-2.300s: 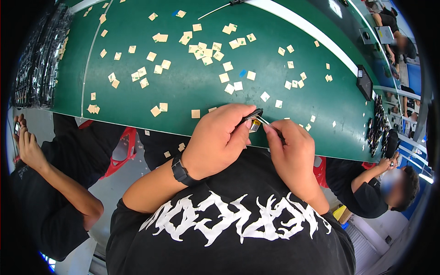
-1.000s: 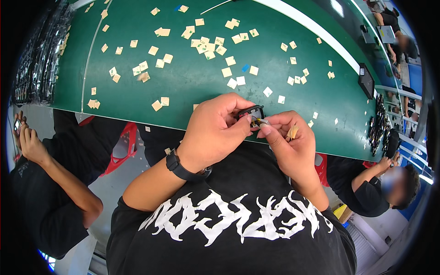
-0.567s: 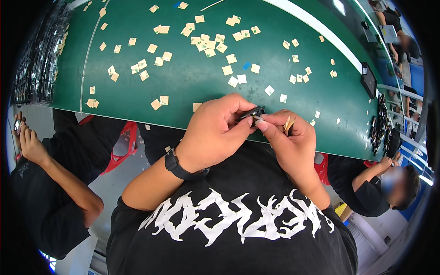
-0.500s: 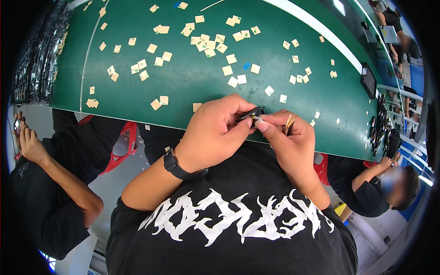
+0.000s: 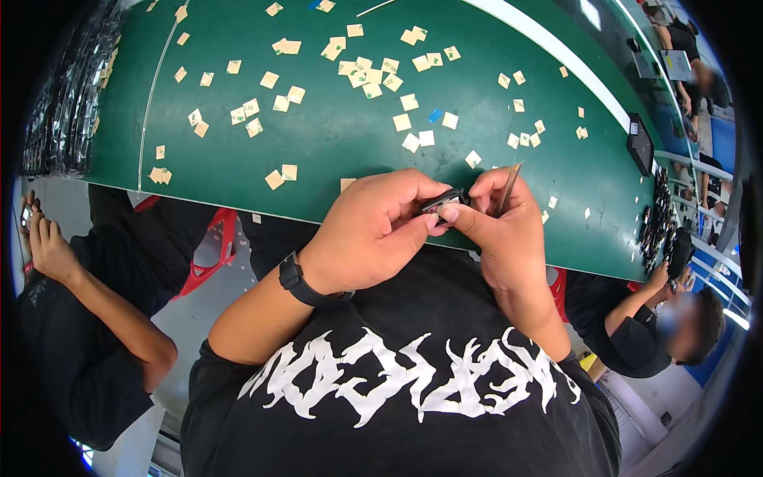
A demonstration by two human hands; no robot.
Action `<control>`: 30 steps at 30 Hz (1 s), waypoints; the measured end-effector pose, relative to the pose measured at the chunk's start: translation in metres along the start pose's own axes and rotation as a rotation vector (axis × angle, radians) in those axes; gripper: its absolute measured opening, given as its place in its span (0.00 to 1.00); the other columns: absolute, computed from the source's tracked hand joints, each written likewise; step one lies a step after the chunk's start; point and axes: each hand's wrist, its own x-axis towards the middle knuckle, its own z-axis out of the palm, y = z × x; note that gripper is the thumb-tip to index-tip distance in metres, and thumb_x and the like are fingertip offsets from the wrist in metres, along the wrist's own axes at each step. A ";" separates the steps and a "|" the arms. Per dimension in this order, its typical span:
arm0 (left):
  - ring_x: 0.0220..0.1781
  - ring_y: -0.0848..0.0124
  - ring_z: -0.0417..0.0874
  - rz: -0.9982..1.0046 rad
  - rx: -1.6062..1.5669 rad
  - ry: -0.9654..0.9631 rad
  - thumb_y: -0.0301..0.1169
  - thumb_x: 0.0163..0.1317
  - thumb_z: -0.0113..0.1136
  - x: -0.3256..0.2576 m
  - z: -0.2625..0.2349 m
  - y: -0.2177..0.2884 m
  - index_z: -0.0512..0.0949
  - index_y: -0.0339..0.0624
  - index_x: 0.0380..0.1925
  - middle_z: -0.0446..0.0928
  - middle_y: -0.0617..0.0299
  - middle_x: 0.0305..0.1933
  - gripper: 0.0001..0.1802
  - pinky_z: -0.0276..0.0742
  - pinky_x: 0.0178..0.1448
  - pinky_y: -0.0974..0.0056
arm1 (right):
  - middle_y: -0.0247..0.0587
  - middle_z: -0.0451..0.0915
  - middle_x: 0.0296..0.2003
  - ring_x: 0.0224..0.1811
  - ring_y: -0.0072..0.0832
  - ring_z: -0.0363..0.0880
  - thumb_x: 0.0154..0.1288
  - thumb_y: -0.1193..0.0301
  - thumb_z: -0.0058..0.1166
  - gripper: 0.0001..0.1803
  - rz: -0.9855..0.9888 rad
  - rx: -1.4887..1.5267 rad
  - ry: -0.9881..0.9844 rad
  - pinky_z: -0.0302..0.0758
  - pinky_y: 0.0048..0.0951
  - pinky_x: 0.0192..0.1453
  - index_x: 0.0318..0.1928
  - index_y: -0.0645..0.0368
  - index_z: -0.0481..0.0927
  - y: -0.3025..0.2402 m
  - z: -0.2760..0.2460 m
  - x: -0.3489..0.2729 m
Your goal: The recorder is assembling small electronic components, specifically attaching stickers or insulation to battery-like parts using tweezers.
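My left hand (image 5: 369,226) is closed round a small black oval device (image 5: 442,201), held between thumb and fingers just off the table's near edge. Its inner side is mostly hidden by my fingertips. My right hand (image 5: 505,230) is closed too, its thumb pressed against the right end of the device. A pair of thin metal tweezers (image 5: 509,188) is tucked in its fingers, tips pointing up and away. Beyond my hands, several small beige squares of backing paper (image 5: 366,75) lie scattered over the green table (image 5: 334,135).
Stacked black strips in clear wrap (image 5: 67,103) fill the table's far left end. At the right stand a black box (image 5: 638,143) and a heap of small black parts (image 5: 658,215). One person sits on each side of me, hands (image 5: 49,242) raised at the left. Red stools (image 5: 213,254) stand below.
My right thumb and fingers have shifted onto the device, where they pinched a small pale piece before. The tweezers have swung more upright. The device is turned slightly.
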 end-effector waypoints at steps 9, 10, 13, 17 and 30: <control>0.53 0.69 0.84 -0.019 -0.110 0.005 0.14 0.71 0.51 -0.002 0.000 0.002 0.73 0.27 0.55 0.79 0.52 0.52 0.14 0.83 0.60 0.62 | 0.23 0.68 0.25 0.25 0.10 0.64 0.56 0.79 0.73 0.14 0.145 -0.122 -0.203 0.65 0.15 0.28 0.34 0.60 0.76 -0.013 -0.011 0.017; 0.53 0.68 0.85 -0.023 -0.158 0.003 0.15 0.71 0.51 -0.003 -0.001 0.000 0.72 0.26 0.55 0.80 0.51 0.53 0.14 0.83 0.60 0.62 | 0.23 0.69 0.25 0.25 0.10 0.64 0.57 0.79 0.71 0.13 0.140 -0.163 -0.209 0.66 0.16 0.29 0.34 0.60 0.76 -0.016 -0.011 0.017; 0.54 0.65 0.85 -0.035 -0.274 0.049 0.15 0.71 0.53 0.000 0.002 0.002 0.72 0.25 0.57 0.80 0.50 0.54 0.16 0.83 0.60 0.62 | 0.23 0.70 0.25 0.26 0.11 0.65 0.62 0.77 0.68 0.10 0.113 -0.092 -0.154 0.66 0.17 0.29 0.35 0.61 0.77 -0.023 -0.004 0.011; 0.58 0.61 0.85 -0.043 -0.243 0.119 0.14 0.70 0.52 0.001 0.007 0.005 0.70 0.24 0.61 0.79 0.47 0.56 0.20 0.83 0.61 0.62 | 0.26 0.72 0.22 0.26 0.14 0.65 0.68 0.75 0.62 0.09 -0.050 -0.220 0.068 0.63 0.22 0.28 0.31 0.62 0.77 -0.023 -0.018 -0.008; 0.58 0.61 0.84 0.059 -0.019 0.054 0.11 0.66 0.45 0.000 0.005 0.002 0.68 0.25 0.66 0.79 0.48 0.56 0.26 0.80 0.64 0.62 | 0.39 0.76 0.27 0.25 0.36 0.74 0.52 0.70 0.73 0.13 -0.745 -1.138 -0.158 0.69 0.35 0.27 0.33 0.60 0.80 -0.024 -0.039 -0.022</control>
